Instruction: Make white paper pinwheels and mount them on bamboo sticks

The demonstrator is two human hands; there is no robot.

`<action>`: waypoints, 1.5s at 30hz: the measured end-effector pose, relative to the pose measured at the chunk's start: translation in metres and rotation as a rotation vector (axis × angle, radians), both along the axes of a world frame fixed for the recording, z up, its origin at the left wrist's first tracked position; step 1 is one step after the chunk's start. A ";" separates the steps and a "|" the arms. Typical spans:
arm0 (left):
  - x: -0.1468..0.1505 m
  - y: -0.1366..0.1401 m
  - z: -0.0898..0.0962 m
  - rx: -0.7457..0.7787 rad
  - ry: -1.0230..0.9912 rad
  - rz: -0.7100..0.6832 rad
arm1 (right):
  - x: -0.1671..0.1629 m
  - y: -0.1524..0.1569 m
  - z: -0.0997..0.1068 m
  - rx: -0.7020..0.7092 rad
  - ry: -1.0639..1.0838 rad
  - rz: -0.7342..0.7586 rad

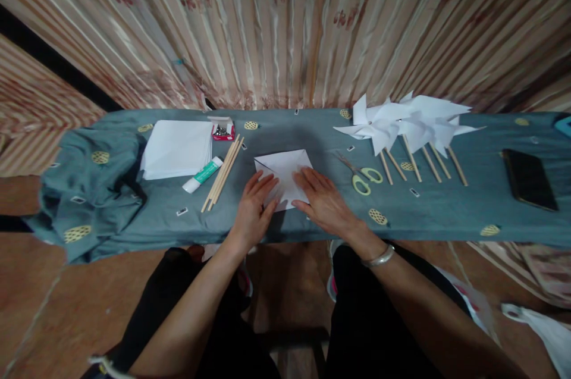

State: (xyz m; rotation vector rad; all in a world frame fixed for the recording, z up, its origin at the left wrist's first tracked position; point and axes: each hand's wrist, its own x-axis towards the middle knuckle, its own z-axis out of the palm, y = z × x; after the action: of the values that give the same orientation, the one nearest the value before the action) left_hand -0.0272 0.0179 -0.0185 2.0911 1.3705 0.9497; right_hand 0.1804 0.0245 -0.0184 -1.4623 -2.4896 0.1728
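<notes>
A square sheet of white paper (pixel 285 166) lies in front of me, with cuts or creases running in from its corners. My left hand (pixel 255 207) rests on its left side, fingers stretched out. On the right side of the sheet lies my right hand (pixel 323 197), flat with its fingers spread and a bracelet on the wrist. The fingers cover parts of the paper's sides. Scissors with green handles (pixel 362 179) lie just right of the paper, and several thin wooden sticks (pixel 225 175) lie to its left.
Finished paper pinwheels (pixel 405 120) on sticks lie at the back right, near a black phone (pixel 530 179). To the left are a stack of white paper (pixel 177 150), a glue stick (pixel 203 174) and a small red box of pins (pixel 222 129). A blue-green cloth (pixel 450 212) covers the table.
</notes>
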 end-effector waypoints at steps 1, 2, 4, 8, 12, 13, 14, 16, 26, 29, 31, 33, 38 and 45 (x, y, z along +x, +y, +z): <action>-0.001 0.001 -0.004 -0.010 0.044 -0.014 | 0.000 -0.001 -0.002 -0.011 -0.014 -0.005; -0.001 0.002 -0.006 -0.022 0.089 -0.027 | 0.000 -0.001 -0.004 -0.018 -0.023 -0.009; 0.000 0.002 -0.009 -0.046 0.186 -0.046 | 0.002 -0.002 -0.008 -0.024 -0.032 -0.007; 0.004 0.000 -0.005 -0.082 0.326 -0.068 | 0.005 -0.001 -0.015 -0.003 -0.030 0.004; 0.002 0.001 0.002 -0.082 0.325 -0.055 | 0.006 0.000 -0.020 0.043 -0.019 0.013; 0.000 0.003 0.003 -0.069 0.303 -0.043 | 0.006 0.000 -0.021 0.055 -0.016 0.014; -0.004 0.005 0.004 -0.049 0.275 -0.022 | 0.006 0.000 -0.021 0.066 -0.011 0.015; -0.016 0.011 0.007 0.003 0.212 0.044 | 0.007 0.000 -0.022 0.079 0.004 0.017; -0.116 0.018 0.012 0.039 0.195 0.493 | 0.006 0.007 -0.013 0.069 0.096 0.003; -0.130 0.017 0.006 -0.059 0.267 0.493 | 0.006 0.009 -0.012 0.064 0.121 -0.006; -0.134 0.018 0.003 -0.090 0.297 0.489 | 0.007 0.010 -0.012 0.060 0.140 -0.012; -0.133 0.019 0.002 -0.083 0.314 0.505 | 0.008 0.011 -0.012 0.059 0.149 -0.015; -0.128 0.019 0.006 -0.083 0.292 0.566 | 0.008 0.011 -0.012 0.078 0.165 -0.012; -0.107 0.014 0.014 -0.122 0.025 0.591 | 0.006 0.012 -0.006 0.046 0.377 -0.077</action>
State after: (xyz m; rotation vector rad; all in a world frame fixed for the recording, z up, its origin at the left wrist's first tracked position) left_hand -0.1339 0.0322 -0.0042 1.6325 2.0598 1.0223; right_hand 0.1859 0.0361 -0.0239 -1.3594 -2.1205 0.3398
